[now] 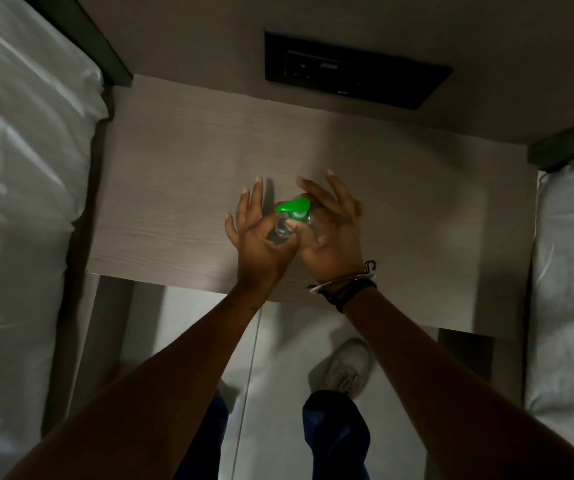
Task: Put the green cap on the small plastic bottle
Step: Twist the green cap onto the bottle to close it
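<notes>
A small clear plastic bottle is held above the wooden bedside table. My left hand grips its body from the left, with several fingers spread outward. A bright green flip cap sits at the bottle's neck, its lid swung open to the upper right. My right hand is on the cap from the right; thumb and a finger pinch the cap's base, the other fingers are splayed upward. The bottle's lower part is hidden behind my hands.
A black wall panel with sockets sits above the table. White bedding lies at the left and at the right. Below the table's front edge are the pale floor and a white shoe.
</notes>
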`<state>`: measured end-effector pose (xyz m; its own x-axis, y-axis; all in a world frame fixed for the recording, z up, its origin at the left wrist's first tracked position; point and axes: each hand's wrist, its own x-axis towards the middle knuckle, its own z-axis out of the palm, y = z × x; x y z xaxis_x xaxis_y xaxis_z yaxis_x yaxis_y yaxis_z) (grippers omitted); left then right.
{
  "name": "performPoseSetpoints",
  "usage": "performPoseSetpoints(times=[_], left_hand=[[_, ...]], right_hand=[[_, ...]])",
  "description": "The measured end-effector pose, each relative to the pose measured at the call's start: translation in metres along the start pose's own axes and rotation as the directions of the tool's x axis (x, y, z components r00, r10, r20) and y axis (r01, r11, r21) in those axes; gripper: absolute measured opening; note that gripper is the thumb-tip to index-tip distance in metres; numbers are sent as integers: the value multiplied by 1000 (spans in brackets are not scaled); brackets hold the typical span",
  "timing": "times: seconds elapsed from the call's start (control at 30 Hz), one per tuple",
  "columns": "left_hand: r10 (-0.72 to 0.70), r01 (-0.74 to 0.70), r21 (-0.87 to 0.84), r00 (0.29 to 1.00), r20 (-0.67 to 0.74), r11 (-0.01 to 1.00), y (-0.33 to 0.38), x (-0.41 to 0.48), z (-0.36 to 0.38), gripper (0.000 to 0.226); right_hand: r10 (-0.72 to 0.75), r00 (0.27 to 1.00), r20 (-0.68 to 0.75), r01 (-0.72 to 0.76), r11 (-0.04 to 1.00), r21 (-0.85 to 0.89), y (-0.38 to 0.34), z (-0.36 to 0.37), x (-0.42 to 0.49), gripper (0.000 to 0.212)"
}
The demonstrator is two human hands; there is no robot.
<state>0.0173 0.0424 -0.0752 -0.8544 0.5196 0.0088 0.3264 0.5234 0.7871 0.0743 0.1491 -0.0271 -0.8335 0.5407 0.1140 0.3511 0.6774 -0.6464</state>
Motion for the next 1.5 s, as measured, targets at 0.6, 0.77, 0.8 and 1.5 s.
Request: performPoseSetpoints(times=[0.6, 0.77, 0.8, 1.5], left_hand=[[89, -116, 17, 840, 536, 993, -10, 69, -37, 69], [96, -115, 13, 878, 469, 993, -6, 57, -36, 64], [102, -111, -6, 891, 443, 994, -5, 54, -35, 61], [30, -40, 9, 875, 484, 999, -29, 64, -19, 65]], right_hand=[[-97, 980, 174, 103, 994, -28, -2, -60, 32, 25], [-167, 959, 230, 191, 978, -87, -13, -62, 36, 29], [-172, 959, 227, 198, 975, -97, -15, -62, 36, 27], [-201, 693, 693, 461, 862, -211, -42, -85, 73, 30]])
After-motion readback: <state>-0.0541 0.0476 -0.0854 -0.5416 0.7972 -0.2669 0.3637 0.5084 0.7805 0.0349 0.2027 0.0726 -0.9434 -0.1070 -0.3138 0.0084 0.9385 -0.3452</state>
